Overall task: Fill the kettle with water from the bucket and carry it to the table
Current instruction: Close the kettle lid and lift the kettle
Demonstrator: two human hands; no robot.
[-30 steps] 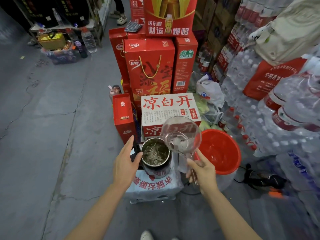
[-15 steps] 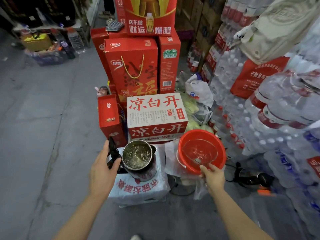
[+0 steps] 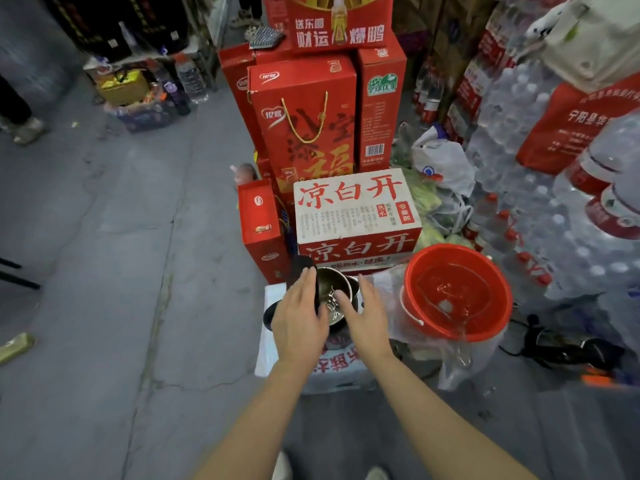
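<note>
Now both hands over kettle [image 3: 332,299] — left hand [image 3: 299,318], right hand [image 3: 363,315], bucket [image 3: 457,336] beside.

**Floor and what stands on it**

The grey concrete floor [image 3: 104,271] is cracked in front of me. On it sits a white carton [image 3: 341,374], and my kettle [image 3: 332,292] stands on that carton. Just right of it the red bucket [image 3: 457,337] holds water. Behind are a white-and-red box [image 3: 356,216] and tall red boxes [image 3: 304,112]. Packs of bottled water [image 3: 540,216] stack up at my right.
</note>
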